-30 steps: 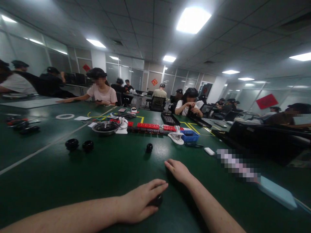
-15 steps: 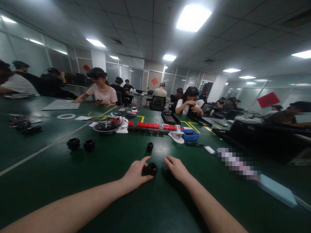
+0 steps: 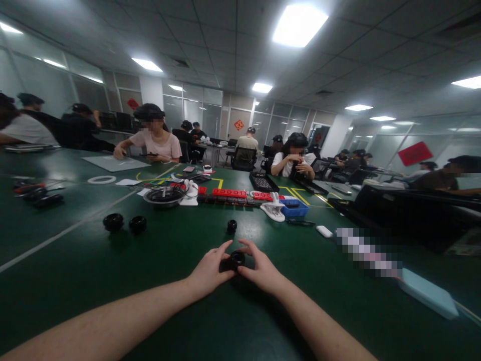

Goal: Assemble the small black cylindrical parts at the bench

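On the green table (image 3: 165, 321) in front of me, a round black part (image 3: 237, 258) with a hole in its top sits between my hands. My left hand (image 3: 211, 265) has its thumb and fingers curved round the part's left side, gripping it. From the right, my right hand (image 3: 261, 265) holds the same part, thumb low and fingers above it. A smaller black part (image 3: 232, 226) stands just beyond my fingertips. Two more round black parts, one (image 3: 113, 222) and another (image 3: 138, 224), lie to the left.
Farther back are a metal bowl (image 3: 164, 196), red blocks (image 3: 229, 193), a white clamp (image 3: 273, 209) and a blue bin (image 3: 295, 208). A light-blue case (image 3: 428, 293) lies at the right. Two people sit across the table; others work beyond.
My right hand has moved left and closed in on the black part, which has shifted slightly right. Across the table, a person's grey board has moved right.
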Motion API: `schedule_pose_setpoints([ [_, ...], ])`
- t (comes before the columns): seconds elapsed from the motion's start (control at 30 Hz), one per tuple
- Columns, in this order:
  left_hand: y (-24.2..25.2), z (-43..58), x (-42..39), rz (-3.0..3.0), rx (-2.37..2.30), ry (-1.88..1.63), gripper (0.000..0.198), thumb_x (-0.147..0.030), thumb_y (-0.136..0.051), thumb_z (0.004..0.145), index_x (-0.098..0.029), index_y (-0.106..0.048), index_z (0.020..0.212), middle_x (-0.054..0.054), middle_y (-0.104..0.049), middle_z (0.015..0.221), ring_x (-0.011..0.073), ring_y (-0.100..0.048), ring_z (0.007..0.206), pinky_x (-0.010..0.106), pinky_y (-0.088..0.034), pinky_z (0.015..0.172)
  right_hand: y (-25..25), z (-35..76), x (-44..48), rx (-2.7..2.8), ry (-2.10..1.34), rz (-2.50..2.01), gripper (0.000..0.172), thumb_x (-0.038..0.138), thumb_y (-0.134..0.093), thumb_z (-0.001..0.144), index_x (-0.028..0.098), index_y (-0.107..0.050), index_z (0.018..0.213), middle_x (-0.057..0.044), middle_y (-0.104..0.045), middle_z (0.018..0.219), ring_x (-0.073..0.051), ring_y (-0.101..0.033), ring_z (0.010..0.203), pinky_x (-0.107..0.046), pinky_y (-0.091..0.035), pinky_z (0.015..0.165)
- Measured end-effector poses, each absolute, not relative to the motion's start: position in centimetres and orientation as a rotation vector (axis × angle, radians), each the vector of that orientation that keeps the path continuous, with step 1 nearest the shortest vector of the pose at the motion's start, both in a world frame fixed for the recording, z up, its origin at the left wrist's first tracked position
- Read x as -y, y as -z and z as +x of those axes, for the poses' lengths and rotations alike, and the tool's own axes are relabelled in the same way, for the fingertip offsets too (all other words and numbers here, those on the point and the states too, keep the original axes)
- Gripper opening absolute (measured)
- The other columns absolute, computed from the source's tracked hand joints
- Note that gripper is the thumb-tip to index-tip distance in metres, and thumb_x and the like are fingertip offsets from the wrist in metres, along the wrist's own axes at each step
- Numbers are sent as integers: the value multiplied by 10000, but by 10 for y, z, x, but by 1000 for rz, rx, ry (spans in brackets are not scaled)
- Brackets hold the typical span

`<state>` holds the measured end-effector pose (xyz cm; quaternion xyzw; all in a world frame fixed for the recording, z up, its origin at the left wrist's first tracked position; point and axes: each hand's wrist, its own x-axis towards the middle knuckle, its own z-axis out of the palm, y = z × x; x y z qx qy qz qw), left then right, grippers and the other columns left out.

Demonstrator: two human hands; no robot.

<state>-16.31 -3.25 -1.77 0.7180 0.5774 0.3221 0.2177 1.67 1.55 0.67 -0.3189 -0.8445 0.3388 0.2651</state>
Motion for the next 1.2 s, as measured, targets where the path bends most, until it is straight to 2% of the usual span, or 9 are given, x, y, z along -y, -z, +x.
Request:
schedule_pose_setpoints([
  [0.13, 18, -163, 32, 1985, -1590, -872, 704, -342, -606, 699, -223, -266, 1304, 50, -604, 1038, 237, -480, 1056, 360, -344, 889, -4, 21, -20, 2223, -965, -887, 674, 279, -602, 689, 210, -272, 1273, -96, -458, 1212, -228, -408, 1139, -421, -292, 952],
  [0.37, 13, -159, 32, 2051, -1458, -817, 733, -329, -635, 675, -244, -265, 1302, 9, -622, 935, 221, -537, 959, 336, -366, 856, 12, -3, -7, 2068, -585, -1009, 545, 325, -693, 575, 203, -443, 1043, -34, -509, 909, -199, -499, 861, -350, -408, 777],
  [0.53, 14, -160, 33, 2001, -1376, -839, 769, -337, -622, 693, -260, -188, 1324, 19, -616, 998, 221, -524, 1002, 349, -345, 892, 7, -2, -3, 2106, -710, -899, 468, 215, -624, 630, 215, -416, 1049, -17, -517, 882, -170, -516, 832, -319, -422, 765],
  [0.7, 22, -163, 30, 2018, -1428, -846, 785, -333, -632, 680, -230, -196, 1324, 49, -583, 1066, 231, -499, 1035, 349, -348, 889, 1, 7, -2, 2174, -931, -650, 608, 56, -458, 638, 221, -302, 1201, -45, -518, 1081, -172, -480, 1027, -351, -359, 902],
  [0.8, 21, -163, 30, 2034, -1415, -832, 793, -327, -626, 691, -245, -167, 1333, 28, -606, 1010, 227, -515, 1006, 354, -346, 885, 2, 7, -2, 2163, -804, -743, 563, 132, -513, 663, 207, -339, 1193, -70, -491, 1128, -209, -445, 1068, -385, -333, 921],
  [0.9, 17, -161, 32, 2045, -1384, -833, 788, -319, -614, 706, -262, -145, 1337, 9, -618, 975, 217, -523, 996, 358, -333, 898, 5, 5, -4, 2134, -659, -895, 527, 277, -614, 651, 195, -398, 1124, -67, -507, 1020, -217, -485, 960, -370, -387, 843],
  [1.0, 13, -160, 35, 2045, -1380, -839, 770, -310, -602, 712, -265, -150, 1334, 9, -612, 994, 214, -522, 998, 357, -334, 900, 6, 4, -6, 2119, -617, -990, 524, 318, -647, 623, 197, -411, 1075, -34, -515, 890, -192, -508, 838, -339, -419, 761],
  [1.1, 14, -161, 35, 2046, -1388, -844, 766, -316, -605, 703, -264, -164, 1327, 14, -605, 1010, 218, -517, 1007, 356, -346, 894, 5, 4, -5, 2132, -695, -936, 518, 231, -585, 666, 204, -357, 1130, -17, -530, 863, -170, -521, 823, -323, -418, 774],
  [1.2, 20, -162, 33, 2057, -1431, -863, 769, -319, -617, 683, -239, -191, 1319, 34, -586, 1043, 215, -521, 996, 350, -363, 880, 4, 5, -3, 2188, -811, -746, 566, 81, -474, 664, 216, -314, 1190, -25, -553, 959, -161, -521, 917, -332, -390, 852],
])
